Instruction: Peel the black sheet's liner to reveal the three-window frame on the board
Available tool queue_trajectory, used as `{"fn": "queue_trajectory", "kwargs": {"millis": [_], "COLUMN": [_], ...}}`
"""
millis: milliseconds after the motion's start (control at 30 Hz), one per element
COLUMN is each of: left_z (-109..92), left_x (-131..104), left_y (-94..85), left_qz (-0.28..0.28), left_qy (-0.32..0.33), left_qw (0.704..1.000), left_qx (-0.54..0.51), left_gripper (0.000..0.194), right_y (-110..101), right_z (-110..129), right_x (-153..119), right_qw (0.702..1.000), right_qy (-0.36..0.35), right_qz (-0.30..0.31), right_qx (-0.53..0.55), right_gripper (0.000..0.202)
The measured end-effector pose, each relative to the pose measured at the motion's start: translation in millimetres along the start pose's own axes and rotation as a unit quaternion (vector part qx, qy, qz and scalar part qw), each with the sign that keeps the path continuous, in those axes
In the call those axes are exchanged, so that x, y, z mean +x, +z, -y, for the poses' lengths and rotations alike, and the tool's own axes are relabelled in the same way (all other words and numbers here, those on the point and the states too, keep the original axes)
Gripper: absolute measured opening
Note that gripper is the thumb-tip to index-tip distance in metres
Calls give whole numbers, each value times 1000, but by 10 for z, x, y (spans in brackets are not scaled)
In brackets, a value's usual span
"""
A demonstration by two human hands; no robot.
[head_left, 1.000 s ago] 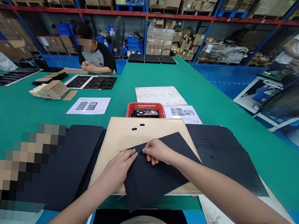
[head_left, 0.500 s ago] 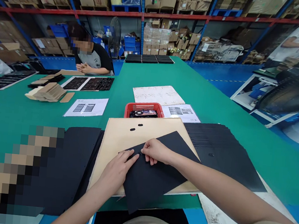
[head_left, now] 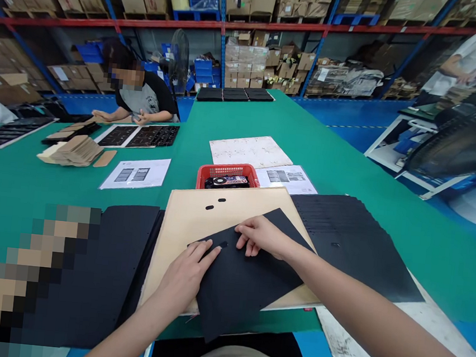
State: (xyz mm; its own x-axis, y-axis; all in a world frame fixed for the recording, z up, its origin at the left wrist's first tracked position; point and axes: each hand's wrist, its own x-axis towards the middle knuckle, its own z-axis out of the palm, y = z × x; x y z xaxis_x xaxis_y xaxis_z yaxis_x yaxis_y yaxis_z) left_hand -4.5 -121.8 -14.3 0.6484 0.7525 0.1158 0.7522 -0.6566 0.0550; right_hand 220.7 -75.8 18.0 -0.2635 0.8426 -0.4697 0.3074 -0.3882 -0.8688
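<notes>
A black sheet (head_left: pixel 244 286) lies at an angle on a pale tan board (head_left: pixel 183 218), its lower corner hanging past the board's near edge. My left hand (head_left: pixel 189 266) rests with its fingers spread on the sheet's left part. Just beyond its fingertips is a small dark oval piece (head_left: pixel 224 244) on the sheet. My right hand (head_left: pixel 260 237) is over the sheet to the right of the oval, fingers curled with thumb and forefinger close together; anything between them is too small to make out. Two black ovals (head_left: pixel 209 207) lie near the board's far edge.
Black sheets are stacked at left (head_left: pixel 122 246) and fanned out at right (head_left: pixel 342 233). Behind the board stand a red basket (head_left: pixel 205 171) and printed papers (head_left: pixel 137 173). A person (head_left: pixel 140 93) sits across the table at left; another stands at far right beside a large fan.
My right hand has moved slightly right and away from the oval, which now shows fully. My left hand has stayed in place. The seated person's hands have come apart.
</notes>
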Motion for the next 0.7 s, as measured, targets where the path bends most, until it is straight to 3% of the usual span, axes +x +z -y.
{"fn": "queue_trajectory", "kwargs": {"millis": [167, 333, 500, 633, 700], "left_z": [7, -54, -118, -122, -96], "left_x": [33, 128, 220, 236, 200], "left_y": [-8, -116, -230, -240, -211], "left_qz": [14, 84, 121, 113, 95], "left_qy": [-15, -34, -17, -2, -3], "left_qw": [999, 996, 990, 990, 994], "left_qx": [-32, 13, 77, 86, 61], "left_gripper": [64, 67, 70, 68, 65], "right_y": [-95, -81, -72, -67, -36], "right_z": [-77, -119, -120, -158, -198], "right_x": [-68, -74, -40, -50, -111], "right_qw": [1000, 1000, 1000, 996, 976], "right_qy": [1, -10, -13, -45, -113], "right_qz": [-23, -21, -19, -33, -59], "right_qx": [16, 20, 6, -68, -175], "right_gripper": [18, 17, 17, 22, 26]}}
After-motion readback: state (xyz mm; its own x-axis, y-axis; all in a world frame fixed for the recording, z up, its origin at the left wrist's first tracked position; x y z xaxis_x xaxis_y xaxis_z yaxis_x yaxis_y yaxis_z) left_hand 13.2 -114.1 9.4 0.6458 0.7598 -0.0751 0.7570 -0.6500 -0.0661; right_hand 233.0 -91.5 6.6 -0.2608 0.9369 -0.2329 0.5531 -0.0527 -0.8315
